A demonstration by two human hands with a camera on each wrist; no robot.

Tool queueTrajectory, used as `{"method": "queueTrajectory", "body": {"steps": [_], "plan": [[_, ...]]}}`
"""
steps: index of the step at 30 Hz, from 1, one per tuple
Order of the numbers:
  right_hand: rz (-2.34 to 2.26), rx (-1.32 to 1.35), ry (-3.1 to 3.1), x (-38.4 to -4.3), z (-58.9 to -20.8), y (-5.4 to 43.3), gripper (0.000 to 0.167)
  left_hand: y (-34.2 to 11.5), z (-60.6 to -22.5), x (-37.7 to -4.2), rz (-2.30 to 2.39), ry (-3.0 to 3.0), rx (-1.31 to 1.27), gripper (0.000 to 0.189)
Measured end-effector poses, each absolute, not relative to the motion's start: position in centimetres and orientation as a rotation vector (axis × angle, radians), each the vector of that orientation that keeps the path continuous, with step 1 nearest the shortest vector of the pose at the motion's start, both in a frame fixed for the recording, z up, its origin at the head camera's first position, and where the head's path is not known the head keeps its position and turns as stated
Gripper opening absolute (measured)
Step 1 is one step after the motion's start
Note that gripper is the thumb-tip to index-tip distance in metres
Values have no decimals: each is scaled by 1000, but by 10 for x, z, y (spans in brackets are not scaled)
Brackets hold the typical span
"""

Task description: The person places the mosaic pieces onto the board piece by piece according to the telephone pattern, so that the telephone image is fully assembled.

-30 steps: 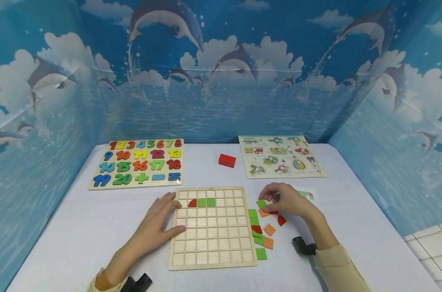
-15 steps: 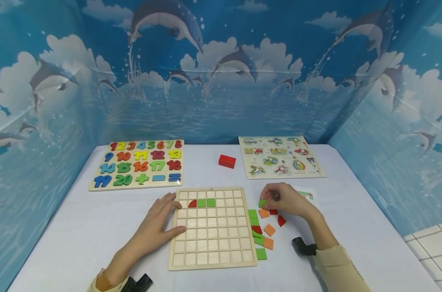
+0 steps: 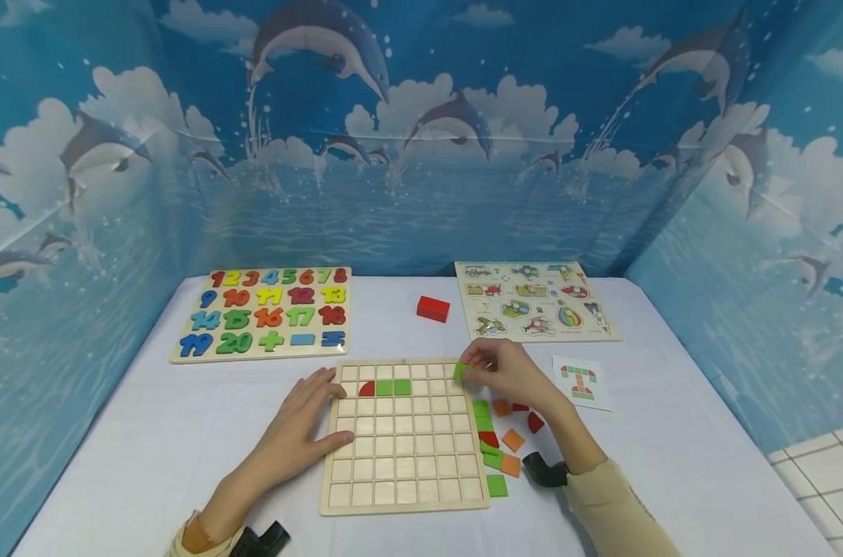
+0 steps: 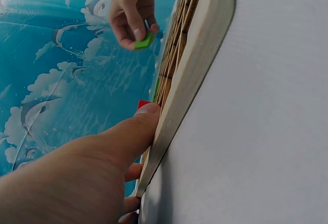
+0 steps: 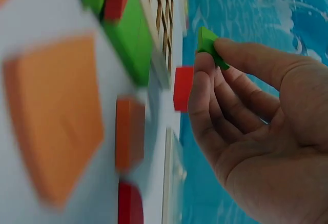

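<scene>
A wooden grid board lies in the middle of the table in the head view, with a red quarter-round tile and two green square tiles in its second row. My left hand rests on the board's left edge, thumb and forefinger touching the frame. My right hand pinches a green square tile between thumb and fingertips, above the board's upper right corner. That held green tile appears tilted and off the table in the right wrist view.
Loose green, red and orange tiles lie along the board's right side. Farther right is a small pattern card. Behind stand a number puzzle, a red block and a picture puzzle. Printed dolphin curtains surround the table.
My right hand has lifted the green tile from beside the loose pieces and carried it left to the board's upper right corner, uncovering the pattern card. The left hand stays put.
</scene>
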State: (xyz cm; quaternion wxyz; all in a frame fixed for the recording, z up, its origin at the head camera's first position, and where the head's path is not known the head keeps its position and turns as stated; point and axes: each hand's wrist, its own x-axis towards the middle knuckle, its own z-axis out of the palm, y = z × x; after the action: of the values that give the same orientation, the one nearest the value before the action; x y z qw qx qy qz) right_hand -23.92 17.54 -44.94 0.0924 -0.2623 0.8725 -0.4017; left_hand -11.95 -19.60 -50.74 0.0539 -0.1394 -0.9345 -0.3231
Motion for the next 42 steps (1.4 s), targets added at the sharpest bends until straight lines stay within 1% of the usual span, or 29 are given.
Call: {"method": "queueTrajectory", "body": {"steps": [7,14,24,34,42], "plan": [[-1195,-839,2574,-236,-448,138,5,-196,-507,-119,-969,-2835,-423,55],[-1167,-841,2565,-230,-454,120,5,-195,-508,-118,-989,-2837,-422,55],[-1091,-823,2590,-224,-458,113,5,-194,-508,-121,-989,-2858,-433,55],[-1067,-895,2628,-225,-456,111,11,-195,-507,-121,-968,-2864,-421,56],[-988,-939,2646,-223,-455,110,19,-196,-505,-120,-975,-2860,-417,56]]}}
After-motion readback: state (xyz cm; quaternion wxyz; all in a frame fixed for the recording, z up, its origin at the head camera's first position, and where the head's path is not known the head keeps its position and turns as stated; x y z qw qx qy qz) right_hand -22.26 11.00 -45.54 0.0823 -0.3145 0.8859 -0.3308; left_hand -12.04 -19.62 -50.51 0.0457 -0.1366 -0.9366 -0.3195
